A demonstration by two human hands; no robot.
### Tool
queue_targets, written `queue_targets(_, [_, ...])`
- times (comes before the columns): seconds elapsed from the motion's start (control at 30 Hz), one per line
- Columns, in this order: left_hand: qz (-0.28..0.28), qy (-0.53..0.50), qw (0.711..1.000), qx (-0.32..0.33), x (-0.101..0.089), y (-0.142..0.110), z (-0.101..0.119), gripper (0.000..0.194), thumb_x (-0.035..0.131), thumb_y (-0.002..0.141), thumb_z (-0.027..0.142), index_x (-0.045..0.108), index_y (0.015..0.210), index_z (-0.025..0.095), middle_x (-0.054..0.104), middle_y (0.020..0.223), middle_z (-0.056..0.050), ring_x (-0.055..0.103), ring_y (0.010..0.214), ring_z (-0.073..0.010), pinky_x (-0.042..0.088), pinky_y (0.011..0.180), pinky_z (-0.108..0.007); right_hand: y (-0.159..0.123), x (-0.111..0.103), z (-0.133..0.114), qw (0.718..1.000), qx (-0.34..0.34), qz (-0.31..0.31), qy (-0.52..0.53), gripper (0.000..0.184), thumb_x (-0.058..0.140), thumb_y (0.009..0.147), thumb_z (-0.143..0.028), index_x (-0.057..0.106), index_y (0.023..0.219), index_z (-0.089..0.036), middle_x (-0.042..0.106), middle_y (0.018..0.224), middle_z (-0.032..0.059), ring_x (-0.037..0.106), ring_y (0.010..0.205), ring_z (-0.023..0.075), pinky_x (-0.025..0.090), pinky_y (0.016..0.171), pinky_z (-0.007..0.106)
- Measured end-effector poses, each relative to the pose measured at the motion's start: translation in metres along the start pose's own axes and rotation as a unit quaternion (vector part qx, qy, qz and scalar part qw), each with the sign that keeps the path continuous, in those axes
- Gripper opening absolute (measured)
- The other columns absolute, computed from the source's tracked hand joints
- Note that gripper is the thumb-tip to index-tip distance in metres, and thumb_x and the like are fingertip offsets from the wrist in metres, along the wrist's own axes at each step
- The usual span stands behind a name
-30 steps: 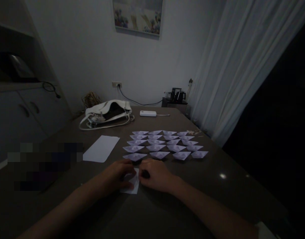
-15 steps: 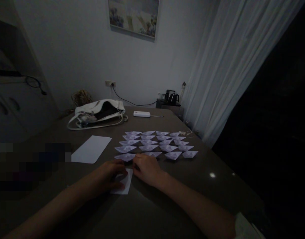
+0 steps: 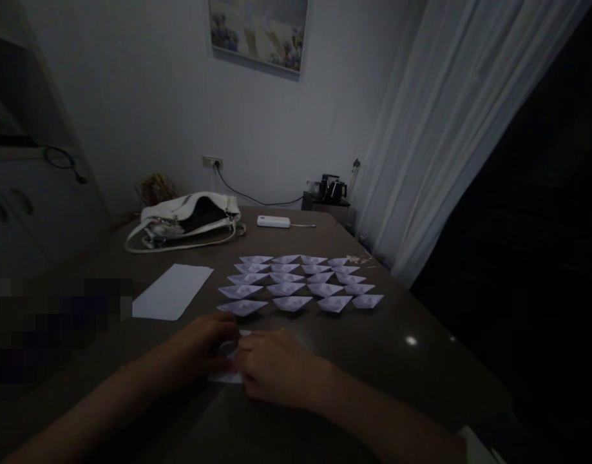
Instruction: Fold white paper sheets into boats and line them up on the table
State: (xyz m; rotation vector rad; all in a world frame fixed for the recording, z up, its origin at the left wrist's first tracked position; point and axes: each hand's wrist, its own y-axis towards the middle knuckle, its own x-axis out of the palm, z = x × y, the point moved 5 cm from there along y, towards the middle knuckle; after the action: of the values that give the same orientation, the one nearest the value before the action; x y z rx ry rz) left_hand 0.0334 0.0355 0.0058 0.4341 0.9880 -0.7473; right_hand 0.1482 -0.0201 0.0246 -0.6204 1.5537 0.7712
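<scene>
A small white sheet of paper (image 3: 227,376) lies on the dark table in front of me, mostly covered by my hands. My left hand (image 3: 206,345) is closed over its left part, fingers curled and thumb pressing on it. With fingers bunched together, my right hand (image 3: 279,364) grips the right edge of the same paper. Just beyond my hands stand several white folded paper boats (image 3: 289,289) in neat rows. To the left lies a stack of larger white paper (image 3: 174,292).
A white handbag (image 3: 189,219) stands at the far left of the table (image 3: 392,361). Near the back edge lies a white power bank (image 3: 273,222) with a short cable. Small scraps (image 3: 357,260) lie by the right edge, close to a white curtain (image 3: 421,142).
My right hand has moved towards me and slightly left, from the paper's top right corner down onto its right edge. My left hand has barely moved.
</scene>
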Motion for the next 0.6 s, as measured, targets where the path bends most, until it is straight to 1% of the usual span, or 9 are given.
queue_targets(0.1, [-0.002, -0.001, 1.0, 0.004, 0.0, 0.0, 0.002, 0.016, 0.063, 0.078, 0.024, 0.069, 0.092, 0.022, 0.063, 0.094, -0.004, 0.061, 0.087, -0.0204, 0.044, 0.074, -0.027, -0.004, -0.001, -0.004, 1.0, -0.013, -0.009, 0.027, 0.012, 0.055, 0.083, -0.022, 0.066, 0.082, -0.016, 0.068, 0.089, 0.0028, 0.06, 0.07, 0.0153, 0.033, 0.049, 0.026])
queue_targets(0.2, [-0.006, -0.002, 1.0, 0.001, 0.0, 0.0, 0.001, 0.017, 0.063, 0.077, 0.025, 0.069, 0.094, 0.022, 0.063, 0.096, -0.004, 0.061, 0.088, -0.0208, 0.044, 0.074, -0.027, -0.005, -0.001, 0.0, 0.997, -0.015, -0.014, 0.069, 0.009, 0.058, 0.081, -0.023, 0.064, 0.078, -0.017, 0.068, 0.087, 0.0013, 0.059, 0.07, 0.0138, 0.032, 0.049, 0.024])
queue_targets(0.27, [-0.013, 0.002, 1.0, -0.009, 0.0, 0.0, 0.0, 0.018, 0.065, 0.076, 0.025, 0.069, 0.093, 0.022, 0.063, 0.097, -0.004, 0.06, 0.088, -0.021, 0.044, 0.072, -0.026, -0.004, 0.0, 0.007, 0.996, 0.0, -0.012, 0.084, 0.01, 0.057, 0.081, -0.024, 0.064, 0.079, -0.017, 0.067, 0.084, 0.0013, 0.06, 0.071, 0.0139, 0.034, 0.052, 0.023])
queue_targets(0.43, [-0.021, 0.002, 1.0, -0.015, 0.0, 0.0, -0.002, 0.02, 0.068, 0.074, 0.025, 0.069, 0.093, 0.023, 0.063, 0.096, -0.003, 0.06, 0.088, -0.0205, 0.044, 0.075, -0.027, -0.001, 0.005, 0.025, 0.996, 0.043, 0.032, 0.075, 0.013, 0.056, 0.081, -0.025, 0.064, 0.084, -0.016, 0.068, 0.086, 0.0037, 0.061, 0.079, 0.0167, 0.038, 0.059, 0.024])
queue_targets(0.6, [-0.009, -0.005, 1.0, -0.023, -0.001, -0.001, -0.002, 0.021, 0.068, 0.072, 0.023, 0.069, 0.093, 0.022, 0.063, 0.099, -0.003, 0.06, 0.089, -0.0206, 0.043, 0.075, -0.027, 0.002, 0.008, 0.035, 0.993, 0.085, 0.047, 0.06, 0.01, 0.056, 0.081, -0.022, 0.065, 0.083, -0.017, 0.069, 0.087, 0.0035, 0.061, 0.079, 0.0165, 0.037, 0.058, 0.025])
